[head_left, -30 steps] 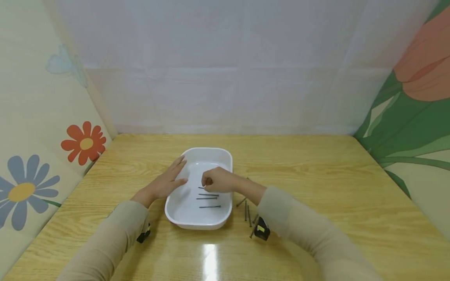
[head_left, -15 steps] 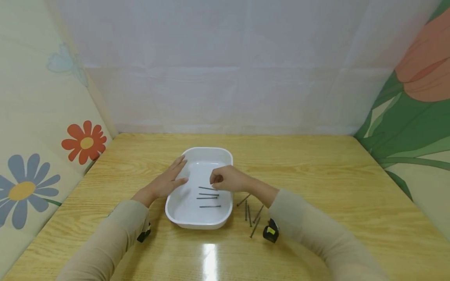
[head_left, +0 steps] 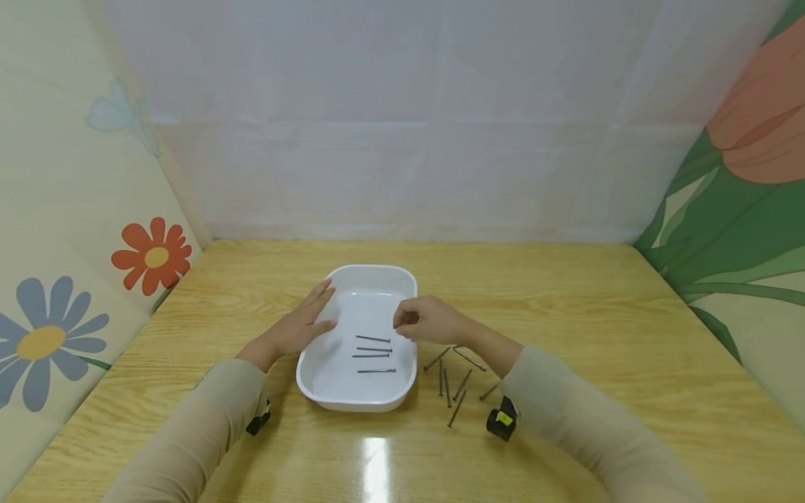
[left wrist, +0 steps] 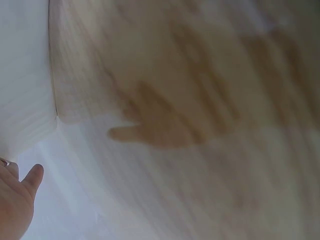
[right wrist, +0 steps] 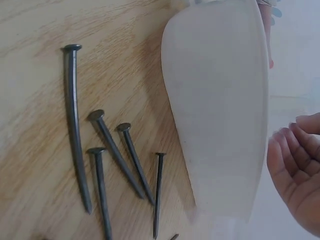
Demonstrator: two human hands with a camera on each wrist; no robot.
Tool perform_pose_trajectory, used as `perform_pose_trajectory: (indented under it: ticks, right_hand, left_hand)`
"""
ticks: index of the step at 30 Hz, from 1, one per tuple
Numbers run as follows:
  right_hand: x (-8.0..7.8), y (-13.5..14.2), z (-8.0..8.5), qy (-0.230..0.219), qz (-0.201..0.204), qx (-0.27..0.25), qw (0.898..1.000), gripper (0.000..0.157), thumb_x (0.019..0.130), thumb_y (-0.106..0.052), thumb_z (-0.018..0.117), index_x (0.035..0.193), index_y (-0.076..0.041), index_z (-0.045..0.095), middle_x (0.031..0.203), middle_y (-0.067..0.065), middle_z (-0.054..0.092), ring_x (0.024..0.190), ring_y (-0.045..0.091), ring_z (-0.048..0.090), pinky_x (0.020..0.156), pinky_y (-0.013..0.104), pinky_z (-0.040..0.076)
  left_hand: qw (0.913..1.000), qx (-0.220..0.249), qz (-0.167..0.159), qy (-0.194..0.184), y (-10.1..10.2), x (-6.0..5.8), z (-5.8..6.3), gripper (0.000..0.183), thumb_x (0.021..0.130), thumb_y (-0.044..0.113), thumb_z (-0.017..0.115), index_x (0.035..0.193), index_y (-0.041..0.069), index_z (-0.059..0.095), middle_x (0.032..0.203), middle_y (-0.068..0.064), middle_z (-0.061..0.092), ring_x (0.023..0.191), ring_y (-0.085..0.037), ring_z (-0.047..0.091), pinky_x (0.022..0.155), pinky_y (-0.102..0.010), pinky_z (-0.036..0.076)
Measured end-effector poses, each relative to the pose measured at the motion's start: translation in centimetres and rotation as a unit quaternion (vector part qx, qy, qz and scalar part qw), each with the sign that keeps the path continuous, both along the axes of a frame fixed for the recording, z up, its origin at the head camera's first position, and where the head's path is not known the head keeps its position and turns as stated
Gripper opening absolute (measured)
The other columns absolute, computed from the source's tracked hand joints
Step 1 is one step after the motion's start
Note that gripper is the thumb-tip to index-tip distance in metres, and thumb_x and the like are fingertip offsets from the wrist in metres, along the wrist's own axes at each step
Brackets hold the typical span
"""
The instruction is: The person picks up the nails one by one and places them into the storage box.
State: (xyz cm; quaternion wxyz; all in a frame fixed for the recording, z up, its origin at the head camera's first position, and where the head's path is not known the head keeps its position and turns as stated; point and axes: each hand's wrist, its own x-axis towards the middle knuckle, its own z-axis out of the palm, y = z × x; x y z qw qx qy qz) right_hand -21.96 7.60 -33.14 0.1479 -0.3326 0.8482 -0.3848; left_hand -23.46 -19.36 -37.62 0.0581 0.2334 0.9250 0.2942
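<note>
A white rectangular tray (head_left: 327, 391) stands on the table, with several dark nails (head_left: 376, 371) lying roughly parallel on its floor. My left hand (head_left: 295, 325) rests on the tray's left rim, fingers extended along it and thumb over the inside. Over the right rim is my right hand (head_left: 437, 320); its fingers are loosely curled, and in the right wrist view nothing shows between the fingers (right wrist: 287, 150) and thumb. Several more nails (head_left: 457, 409) are scattered on the table right of the tray, beneath my right forearm; the right wrist view shows their flat heads close up.
The wooden table (head_left: 597, 314) reaches back to a white sheet (head_left: 402, 140), with flower-printed panels at both sides. A black wrist camera (head_left: 502, 419) with a yellow mark hangs under the right sleeve, near the loose nails.
My right hand has moved right, from over the tray's middle to its right rim, uncovering the rearmost nail in the tray and more nails on the table. The left hand stays put.
</note>
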Motion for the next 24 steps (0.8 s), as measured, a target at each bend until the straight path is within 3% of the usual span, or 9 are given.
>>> perform_pose_trajectory:
  ticks: [11,17,24]
  right_hand:
    - [0.0,2.3,-0.7,-0.022,-0.002,-0.026,0.999,0.011,0.081,-0.006,0.054,0.087,0.002,0.059,0.082,0.007,0.059,0.073,0.016,0.055,0.065,0.028,0.048]
    - [0.0,3.3,-1.1,-0.022,-0.009,-0.008,1.0,0.011,0.083,-0.008,0.055,0.087,0.002,0.058,0.082,0.014,0.059,0.071,0.015,0.054,0.063,0.028,0.047]
    - [-0.2,4.8,-1.8,-0.03,-0.027,0.016,0.999,0.013,0.084,-0.01,0.054,0.089,0.002,0.057,0.082,0.012,0.058,0.07,0.015,0.053,0.06,0.031,0.048]
  left_hand:
    - [1.0,-0.001,0.002,0.0,0.0,0.0,0.0,0.062,0.091,0.028,0.042,0.139,0.006,0.01,0.144,-0.008,-0.003,0.129,-0.029,0.0,0.099,-0.051,0.01]
    - [1.0,-0.001,0.003,0.001,0.0,0.0,-0.1,0.062,0.091,0.028,0.042,0.139,0.005,0.01,0.144,-0.008,-0.003,0.128,-0.03,0.0,0.099,-0.051,0.011]
    - [1.0,-0.001,0.002,0.001,0.0,0.0,-0.1,0.061,0.091,0.028,0.042,0.139,0.005,0.011,0.144,-0.008,-0.003,0.129,-0.029,-0.001,0.099,-0.051,0.011]
